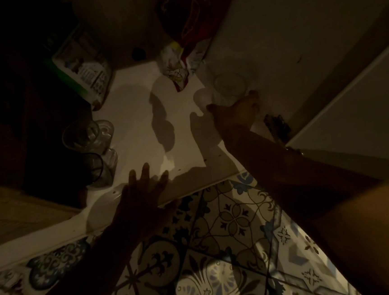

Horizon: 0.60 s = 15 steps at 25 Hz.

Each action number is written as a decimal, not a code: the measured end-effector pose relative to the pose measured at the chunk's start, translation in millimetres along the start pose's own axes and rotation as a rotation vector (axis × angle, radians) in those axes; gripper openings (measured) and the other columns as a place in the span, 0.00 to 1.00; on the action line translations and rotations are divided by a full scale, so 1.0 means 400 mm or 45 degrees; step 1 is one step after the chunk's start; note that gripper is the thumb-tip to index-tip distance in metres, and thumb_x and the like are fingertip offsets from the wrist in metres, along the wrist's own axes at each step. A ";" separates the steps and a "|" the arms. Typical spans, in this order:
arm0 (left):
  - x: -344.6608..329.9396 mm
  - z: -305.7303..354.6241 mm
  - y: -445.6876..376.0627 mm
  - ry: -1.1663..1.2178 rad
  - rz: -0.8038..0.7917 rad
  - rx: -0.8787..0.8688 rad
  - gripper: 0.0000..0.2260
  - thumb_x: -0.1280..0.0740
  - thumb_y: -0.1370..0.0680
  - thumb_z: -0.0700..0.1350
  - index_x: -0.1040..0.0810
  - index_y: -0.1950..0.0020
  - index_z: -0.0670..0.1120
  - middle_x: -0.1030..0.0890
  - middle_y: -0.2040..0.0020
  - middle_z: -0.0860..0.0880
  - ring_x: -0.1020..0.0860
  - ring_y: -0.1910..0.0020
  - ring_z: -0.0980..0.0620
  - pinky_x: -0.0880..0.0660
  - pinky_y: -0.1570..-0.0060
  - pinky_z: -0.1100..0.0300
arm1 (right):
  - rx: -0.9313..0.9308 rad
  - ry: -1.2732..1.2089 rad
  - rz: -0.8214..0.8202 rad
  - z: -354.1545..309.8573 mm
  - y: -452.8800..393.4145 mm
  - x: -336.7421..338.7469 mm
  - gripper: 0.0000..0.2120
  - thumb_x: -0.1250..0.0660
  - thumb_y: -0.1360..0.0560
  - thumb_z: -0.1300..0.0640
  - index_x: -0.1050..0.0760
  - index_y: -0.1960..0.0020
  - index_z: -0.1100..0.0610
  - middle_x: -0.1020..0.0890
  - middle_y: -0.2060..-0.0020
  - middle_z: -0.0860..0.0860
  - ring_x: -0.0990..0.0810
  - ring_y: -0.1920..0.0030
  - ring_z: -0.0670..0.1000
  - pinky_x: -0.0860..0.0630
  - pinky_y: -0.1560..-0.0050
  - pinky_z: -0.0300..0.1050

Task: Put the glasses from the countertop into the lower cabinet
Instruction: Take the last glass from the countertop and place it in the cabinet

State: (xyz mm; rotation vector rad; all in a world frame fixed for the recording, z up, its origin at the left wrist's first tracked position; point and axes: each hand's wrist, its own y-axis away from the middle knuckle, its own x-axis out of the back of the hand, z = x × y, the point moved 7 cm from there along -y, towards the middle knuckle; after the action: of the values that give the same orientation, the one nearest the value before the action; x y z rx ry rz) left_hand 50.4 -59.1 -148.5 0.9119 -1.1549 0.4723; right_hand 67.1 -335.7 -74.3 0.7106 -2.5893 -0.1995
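1. The patterned floor tiles [231, 226] are seen nearest, in blue and brown ornament, below both forearms.
2. The left hand [143, 194] is laid flat on the front edge of the white cabinet shelf [140, 128]. Its fingers [145, 172] are spread and released, and nothing is held by them.
3. At the left side of the shelf a group of glasses [90, 149] is placed close together. A dark-rimmed one [93, 166] is nearest to the front edge, and clear ones are seen just behind it. How many there are cannot be told in the dim light.
4. The right hand [235, 113] is stretched deeper, to the right side of the shelf near the cabinet wall [296, 32]. A clear glass [229, 87] is grasped by its fingers, which are closed around the lower part. Whether the glass already rests on the shelf cannot be told.
5. A metal hinge [277, 123] is seen on the wall, just right of the right wrist.
6. Farther back, a crumpled snack bag [177, 71] with red and yellow print is lying in the middle, and a printed box [83, 70] with a green edge is standing at the left.
7. The deepest part of the cabinet is too dark to be read.
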 end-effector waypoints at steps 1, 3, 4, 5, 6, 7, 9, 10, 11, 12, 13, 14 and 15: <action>-0.003 0.001 -0.001 -0.005 -0.011 -0.007 0.43 0.63 0.32 0.76 0.61 0.20 0.61 0.62 0.18 0.43 0.61 0.20 0.35 0.52 0.22 0.38 | 0.022 0.000 0.047 -0.007 0.006 0.004 0.50 0.19 0.34 0.53 0.44 0.22 0.59 0.36 0.26 0.61 0.34 0.26 0.62 0.35 0.26 0.56; -0.001 0.010 -0.001 -0.053 -0.017 -0.013 0.41 0.62 0.31 0.74 0.61 0.20 0.61 0.62 0.18 0.41 0.60 0.20 0.33 0.52 0.22 0.37 | 0.129 0.002 0.155 -0.032 0.022 0.024 0.45 0.18 0.35 0.50 0.38 0.26 0.61 0.32 0.30 0.60 0.33 0.29 0.61 0.35 0.29 0.53; -0.001 0.012 0.002 -0.068 -0.015 -0.009 0.41 0.62 0.31 0.74 0.59 0.20 0.61 0.62 0.18 0.41 0.60 0.20 0.33 0.51 0.22 0.36 | 0.174 0.011 0.194 -0.049 0.032 0.038 0.44 0.18 0.36 0.48 0.36 0.28 0.61 0.30 0.32 0.60 0.32 0.30 0.61 0.34 0.30 0.52; -0.001 0.015 0.008 -0.067 -0.027 -0.005 0.42 0.63 0.32 0.75 0.57 0.19 0.61 0.60 0.18 0.40 0.59 0.20 0.33 0.51 0.23 0.36 | 0.208 0.011 0.216 -0.065 0.036 0.052 0.44 0.18 0.36 0.47 0.35 0.29 0.61 0.29 0.33 0.59 0.31 0.31 0.61 0.34 0.31 0.52; 0.000 0.016 0.011 -0.063 -0.029 -0.009 0.43 0.65 0.32 0.76 0.56 0.19 0.60 0.59 0.18 0.40 0.58 0.20 0.32 0.51 0.23 0.36 | 0.219 0.014 0.223 -0.078 0.038 0.062 0.43 0.18 0.36 0.46 0.35 0.30 0.60 0.29 0.33 0.59 0.30 0.32 0.61 0.33 0.31 0.52; 0.000 0.015 0.013 -0.071 -0.010 -0.013 0.45 0.68 0.33 0.77 0.56 0.19 0.60 0.59 0.18 0.40 0.58 0.20 0.32 0.51 0.22 0.37 | 0.225 0.021 0.217 -0.084 0.039 0.069 0.43 0.18 0.36 0.46 0.35 0.30 0.60 0.29 0.33 0.58 0.30 0.32 0.60 0.32 0.30 0.53; 0.000 0.015 0.019 -0.088 -0.022 -0.008 0.44 0.71 0.34 0.75 0.57 0.19 0.60 0.60 0.18 0.40 0.59 0.20 0.32 0.53 0.22 0.37 | 0.288 0.042 0.170 -0.092 0.059 0.072 0.39 0.19 0.35 0.48 0.34 0.32 0.61 0.29 0.35 0.58 0.31 0.32 0.60 0.33 0.29 0.54; 0.000 0.017 0.023 -0.068 -0.040 0.001 0.44 0.70 0.33 0.75 0.57 0.19 0.61 0.60 0.18 0.40 0.60 0.20 0.33 0.53 0.22 0.38 | 0.356 0.066 0.134 -0.090 0.077 0.065 0.37 0.20 0.34 0.49 0.33 0.34 0.63 0.29 0.36 0.59 0.30 0.33 0.60 0.33 0.29 0.55; -0.008 0.016 0.026 -0.041 -0.056 0.007 0.43 0.68 0.33 0.76 0.56 0.19 0.62 0.60 0.18 0.40 0.60 0.20 0.33 0.53 0.22 0.38 | 0.429 0.098 0.084 -0.083 0.096 0.052 0.35 0.20 0.33 0.50 0.32 0.35 0.63 0.28 0.37 0.59 0.30 0.34 0.60 0.33 0.31 0.56; -0.008 0.017 0.021 0.000 -0.048 0.012 0.42 0.66 0.32 0.76 0.56 0.19 0.62 0.61 0.18 0.40 0.60 0.20 0.33 0.53 0.22 0.38 | 0.498 0.156 0.020 -0.075 0.119 0.035 0.32 0.21 0.32 0.50 0.31 0.36 0.63 0.28 0.39 0.59 0.30 0.35 0.59 0.32 0.33 0.55; -0.004 0.017 0.020 -0.005 -0.051 0.033 0.41 0.64 0.31 0.75 0.56 0.19 0.62 0.61 0.18 0.40 0.60 0.20 0.33 0.53 0.22 0.38 | 0.548 0.220 -0.064 -0.062 0.141 0.018 0.31 0.22 0.31 0.49 0.31 0.37 0.61 0.27 0.40 0.58 0.30 0.36 0.58 0.30 0.35 0.54; 0.004 0.016 0.017 0.022 -0.044 0.068 0.39 0.61 0.29 0.73 0.56 0.19 0.62 0.61 0.18 0.40 0.60 0.20 0.33 0.53 0.22 0.38 | 0.586 0.292 -0.154 -0.046 0.163 0.000 0.30 0.23 0.30 0.47 0.31 0.36 0.60 0.27 0.40 0.57 0.29 0.37 0.58 0.28 0.38 0.53; 0.007 0.011 0.017 0.081 -0.015 0.106 0.36 0.57 0.26 0.71 0.55 0.19 0.61 0.61 0.18 0.41 0.60 0.20 0.33 0.53 0.22 0.38 | 0.613 0.356 -0.243 -0.027 0.186 -0.015 0.28 0.24 0.29 0.46 0.30 0.36 0.59 0.26 0.41 0.57 0.27 0.38 0.58 0.26 0.40 0.53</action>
State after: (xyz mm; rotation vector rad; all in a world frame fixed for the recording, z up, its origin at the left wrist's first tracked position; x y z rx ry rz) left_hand 43.8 -59.3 -143.0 0.9686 -1.0779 0.5395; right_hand 43.2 -269.3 -48.3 1.0684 -2.3108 0.4514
